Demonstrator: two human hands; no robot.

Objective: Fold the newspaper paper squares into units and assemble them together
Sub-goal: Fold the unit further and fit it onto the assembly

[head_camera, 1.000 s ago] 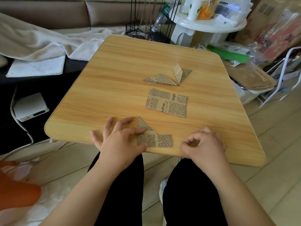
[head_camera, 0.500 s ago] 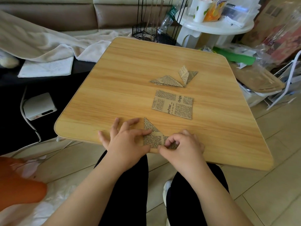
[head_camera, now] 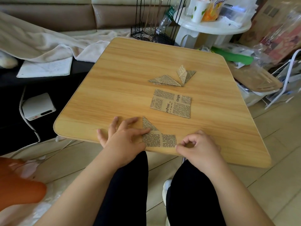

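1. Wooden counter [head_camera: 123, 82] holds a half-folded newspaper strip [head_camera: 160, 139] at its near edge.
2. Left hand [head_camera: 125, 137] presses the strip's left end, fingers spread.
3. Right hand [head_camera: 199, 146], curled, pinches its right end; long axis runs left-right.

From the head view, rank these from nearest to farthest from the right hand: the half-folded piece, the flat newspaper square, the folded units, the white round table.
Measured from the right hand:
1. Half-folded piece, at the table's near edge, just left of the hand's fingertips.
2. Flat newspaper square, mid-table, beyond the hand.
3. Folded units, farther back on the table.
4. White round table, behind the wooden table.
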